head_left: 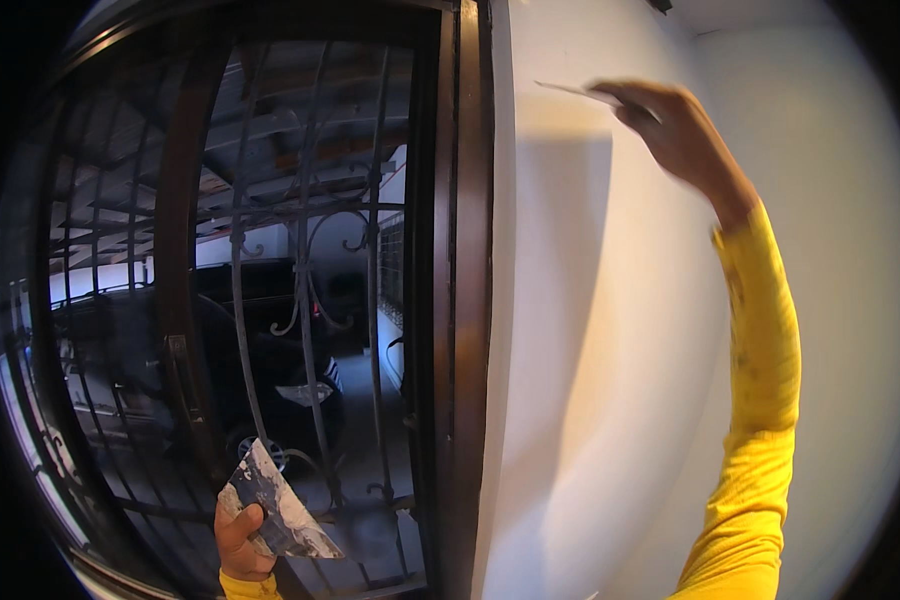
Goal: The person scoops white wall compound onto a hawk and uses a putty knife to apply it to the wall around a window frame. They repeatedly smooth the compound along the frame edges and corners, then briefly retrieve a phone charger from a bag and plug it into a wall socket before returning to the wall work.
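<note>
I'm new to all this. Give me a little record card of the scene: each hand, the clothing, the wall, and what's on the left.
Left hand: gripping a flat scraper smeared with white material
Right hand: raised, holding a thin flat tool seen nearly edge-on; wall contact unclear
Clothing: yellow sleeves
Wall: pale, shadowed in part
Left side: dark brown frame, scrolled metal grille, dark car beyond

Head-worn fisheye toward nearby wall [650,380] and grille [306,262]
</note>
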### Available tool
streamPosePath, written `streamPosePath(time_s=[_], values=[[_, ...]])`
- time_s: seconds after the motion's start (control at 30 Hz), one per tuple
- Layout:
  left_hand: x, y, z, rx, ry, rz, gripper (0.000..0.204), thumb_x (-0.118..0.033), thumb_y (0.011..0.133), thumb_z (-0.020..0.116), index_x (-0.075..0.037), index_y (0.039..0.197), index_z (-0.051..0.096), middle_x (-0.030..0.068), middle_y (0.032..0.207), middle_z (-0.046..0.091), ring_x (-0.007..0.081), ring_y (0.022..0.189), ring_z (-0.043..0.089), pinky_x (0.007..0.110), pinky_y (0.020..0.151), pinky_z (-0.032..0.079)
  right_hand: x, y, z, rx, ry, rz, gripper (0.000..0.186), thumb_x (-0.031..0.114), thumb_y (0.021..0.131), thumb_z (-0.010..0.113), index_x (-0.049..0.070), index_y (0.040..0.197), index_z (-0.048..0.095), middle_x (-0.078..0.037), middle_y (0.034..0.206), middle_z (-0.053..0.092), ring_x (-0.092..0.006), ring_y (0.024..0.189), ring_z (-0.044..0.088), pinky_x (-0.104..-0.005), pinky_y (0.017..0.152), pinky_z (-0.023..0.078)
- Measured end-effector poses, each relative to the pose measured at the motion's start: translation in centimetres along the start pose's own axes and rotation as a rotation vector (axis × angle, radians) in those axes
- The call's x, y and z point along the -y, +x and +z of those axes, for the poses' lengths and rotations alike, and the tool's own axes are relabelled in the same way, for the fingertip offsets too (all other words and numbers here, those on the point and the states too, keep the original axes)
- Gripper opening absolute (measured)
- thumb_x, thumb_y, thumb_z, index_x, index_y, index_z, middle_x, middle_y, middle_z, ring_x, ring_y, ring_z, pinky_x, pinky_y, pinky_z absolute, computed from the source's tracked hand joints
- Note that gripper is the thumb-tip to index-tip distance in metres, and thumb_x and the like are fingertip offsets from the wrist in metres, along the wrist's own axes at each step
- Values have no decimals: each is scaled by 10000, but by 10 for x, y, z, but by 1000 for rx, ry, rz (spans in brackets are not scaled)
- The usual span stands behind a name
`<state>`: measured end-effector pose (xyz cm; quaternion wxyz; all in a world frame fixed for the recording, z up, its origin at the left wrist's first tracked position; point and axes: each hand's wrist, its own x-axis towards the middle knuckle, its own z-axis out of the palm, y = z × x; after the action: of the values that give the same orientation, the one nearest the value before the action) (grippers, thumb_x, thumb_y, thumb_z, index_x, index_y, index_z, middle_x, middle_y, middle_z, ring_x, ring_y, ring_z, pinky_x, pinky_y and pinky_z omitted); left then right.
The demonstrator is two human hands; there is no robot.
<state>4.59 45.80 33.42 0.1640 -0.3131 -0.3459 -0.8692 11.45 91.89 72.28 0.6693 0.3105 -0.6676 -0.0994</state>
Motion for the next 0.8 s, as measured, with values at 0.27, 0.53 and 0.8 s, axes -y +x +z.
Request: streamPosePath(time_s=[0.27,0.53,0.8], values=[[-4,-23,-54,-147,8,-97,533,-62,884,598,-26,1412,527,123,1321,653,285,1176,668,433,1039,541,169,-250,66,-234,1575,233,478,380,999,641,-84,1017,758,-256,949,745,-378,890,726,-485,793,596],[2,-99,-145,-413,-87,-197,524,-37,905,631,-24,1420,535,132,1302,671,281,1159,677,414,1034,543,276,-341,208,745,2230,425,235,90,939,689,38,1155,767,-155,1151,753,-305,1079,706,-384,913,563],[23,-223,-143,-895,-146,-375,406,-148,963,647,-31,1348,593,133,1244,701,305,1111,692,457,987,556,324,-337,278,1620,1865,348,298,112,950,645,77,1234,729,-181,1139,745,-332,1006,714,-401,929,552]])
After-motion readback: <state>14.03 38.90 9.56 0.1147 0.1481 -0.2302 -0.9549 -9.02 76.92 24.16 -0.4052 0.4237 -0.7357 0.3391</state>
